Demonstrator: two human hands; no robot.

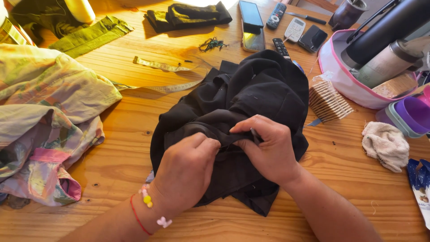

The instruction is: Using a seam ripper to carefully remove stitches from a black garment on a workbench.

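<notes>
Both the left hand [186, 168] and right hand [268, 150] pinch a fold of black garment [251, 96]; loosening either grip would probably let the fold slip open.

The crumpled black cloth garment [251, 103] looks matt and soft. The knotty pine wood tabletop [130, 80] has a smooth, lightly sheened finish. The pastel floral fabric [49, 103] seems thin and creased. The off-white terry rag [386, 144] looks rough; the two dark phones [251, 24] are glossy.
</notes>
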